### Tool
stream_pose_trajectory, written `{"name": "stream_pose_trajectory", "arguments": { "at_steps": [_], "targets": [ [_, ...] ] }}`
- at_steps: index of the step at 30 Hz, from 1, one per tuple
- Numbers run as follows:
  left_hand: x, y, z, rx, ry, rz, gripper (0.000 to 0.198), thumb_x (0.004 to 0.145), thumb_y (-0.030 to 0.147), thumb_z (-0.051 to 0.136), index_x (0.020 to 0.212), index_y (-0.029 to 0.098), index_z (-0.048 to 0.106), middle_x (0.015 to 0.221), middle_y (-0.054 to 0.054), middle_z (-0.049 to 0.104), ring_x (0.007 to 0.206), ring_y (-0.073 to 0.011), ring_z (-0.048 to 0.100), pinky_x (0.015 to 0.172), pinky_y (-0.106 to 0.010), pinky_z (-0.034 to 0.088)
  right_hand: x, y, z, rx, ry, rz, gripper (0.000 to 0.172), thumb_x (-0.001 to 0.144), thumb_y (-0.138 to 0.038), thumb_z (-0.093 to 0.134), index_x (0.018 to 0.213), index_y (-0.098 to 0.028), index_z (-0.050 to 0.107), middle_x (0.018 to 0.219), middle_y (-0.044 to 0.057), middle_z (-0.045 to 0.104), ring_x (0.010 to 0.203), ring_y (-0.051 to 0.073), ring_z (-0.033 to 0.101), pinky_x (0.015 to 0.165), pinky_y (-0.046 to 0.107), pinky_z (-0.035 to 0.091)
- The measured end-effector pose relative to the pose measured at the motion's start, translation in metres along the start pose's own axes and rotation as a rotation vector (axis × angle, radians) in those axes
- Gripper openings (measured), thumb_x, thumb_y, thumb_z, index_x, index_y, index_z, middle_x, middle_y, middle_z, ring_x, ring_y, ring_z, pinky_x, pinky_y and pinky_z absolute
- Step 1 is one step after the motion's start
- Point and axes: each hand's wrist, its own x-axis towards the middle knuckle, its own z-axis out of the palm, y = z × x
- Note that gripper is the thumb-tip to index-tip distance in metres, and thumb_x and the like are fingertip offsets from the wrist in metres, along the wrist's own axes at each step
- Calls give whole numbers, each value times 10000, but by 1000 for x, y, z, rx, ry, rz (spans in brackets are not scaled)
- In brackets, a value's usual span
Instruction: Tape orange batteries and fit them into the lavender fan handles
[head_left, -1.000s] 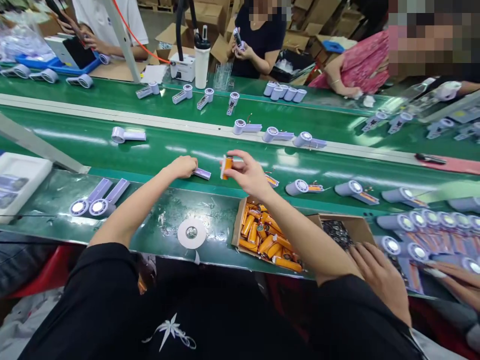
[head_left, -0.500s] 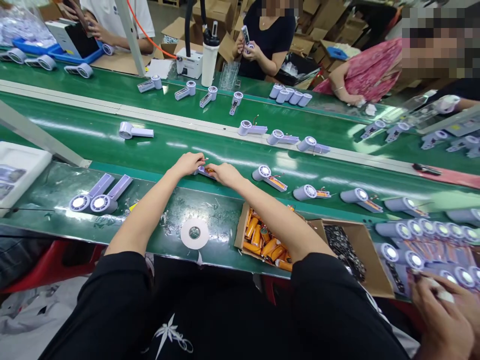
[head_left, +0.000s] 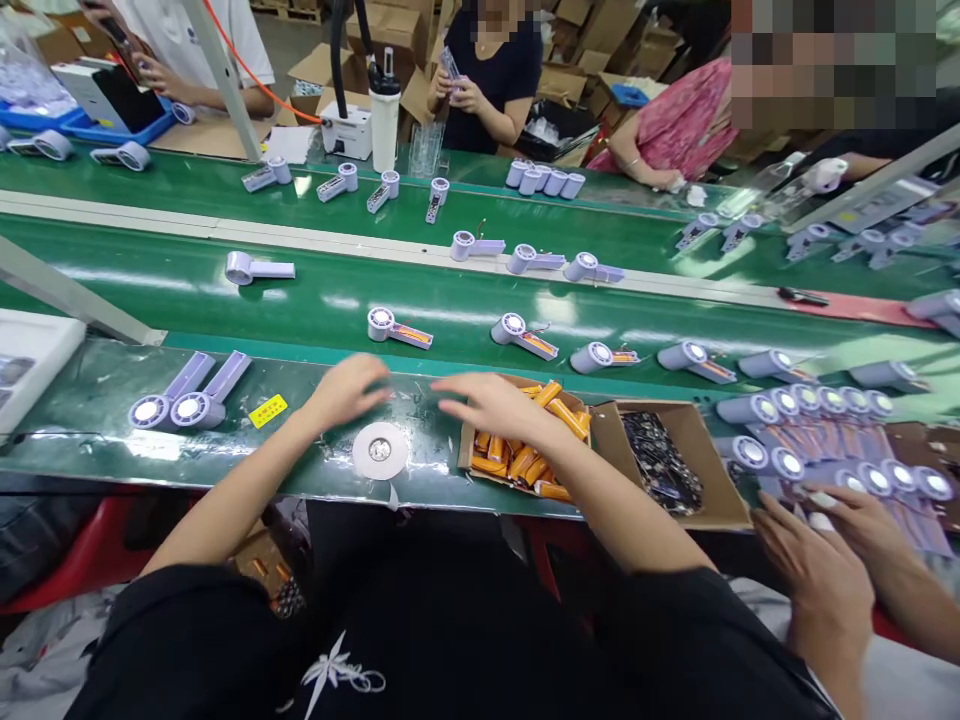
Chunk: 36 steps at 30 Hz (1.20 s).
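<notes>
Both my hands hang over the near green worktop. My left hand (head_left: 351, 388) is a little blurred, fingers stretched toward the right and nothing seen in them. My right hand (head_left: 484, 402) has its fingers apart and is bare too, with its wrist over the cardboard box (head_left: 463, 455) of orange battery cells (head_left: 519, 462). Beyond my hands, on the green belt, lies a lilac handheld fan (head_left: 381, 322) with an orange cell in its open handle. A roll of white tape (head_left: 360, 455) lies flat below my left hand, its loose end over the table edge.
A yellow label (head_left: 268, 411) and two lilac fans (head_left: 196, 408) lie left. A carton of small dark parts (head_left: 664, 465) adjoins the battery box. At right, a co-worker's hands (head_left: 814, 555) work beside rows of fans (head_left: 814, 405). More fans line the belt; people stand across.
My hands have let go of the fan with the orange cell and drawn back toward me, apart from each other. The fan stays on the belt. The view has shifted slightly.
</notes>
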Motion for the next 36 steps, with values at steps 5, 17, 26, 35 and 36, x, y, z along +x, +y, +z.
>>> {"name": "stream_pose_trajectory", "arguments": {
  "at_steps": [5, 17, 26, 35, 36],
  "targets": [
    [-114, 34, 0, 195, -150, 237, 554, 997, 431, 777, 1451, 130, 672, 1584, -161, 613, 1425, -376, 594, 1191, -516, 532, -103, -41, 51, 304, 110, 181, 415, 1097, -489, 560, 1201, -184, 821, 1130, 76, 821, 1033, 205, 788, 959, 322, 576],
    [-95, 75, 9, 294, -247, 98, 465, 973, 397, 790, 1341, 122, 725, 1408, -190, 685, 1379, -457, 569, 1155, -618, 534, -60, -79, 144, 109, -112, 612, 533, 1066, -622, 583, 1365, -194, 689, 1146, 146, 800, 1105, 364, 757, 853, 374, 463],
    [-121, 77, 9, 246, -134, 26, 286, 1046, 400, 671, 1161, 157, 771, 1316, -184, 716, 1413, -430, 585, 1305, -652, 401, -87, -95, 140, 78, -283, 185, 372, 1112, -338, 436, 1155, -204, 781, 1076, 72, 813, 977, 244, 771, 833, 326, 454],
    [-140, 64, 15, 193, -75, 56, 333, 1053, 456, 639, 1181, 153, 695, 1287, -164, 731, 1402, -458, 524, 1220, -659, 478, -133, -33, 51, 65, 91, 326, 317, 1094, -409, 607, 1166, -176, 811, 1104, 85, 802, 1035, 231, 737, 908, 325, 493],
    [-142, 64, 13, 188, -53, 66, 323, 1051, 445, 632, 1179, 152, 679, 1268, -167, 729, 1398, -467, 507, 1175, -649, 512, -134, -19, 35, -49, 249, 413, 315, 1089, -372, 602, 1176, -147, 804, 1152, 123, 790, 1103, 258, 718, 983, 356, 500]
  ]
}}
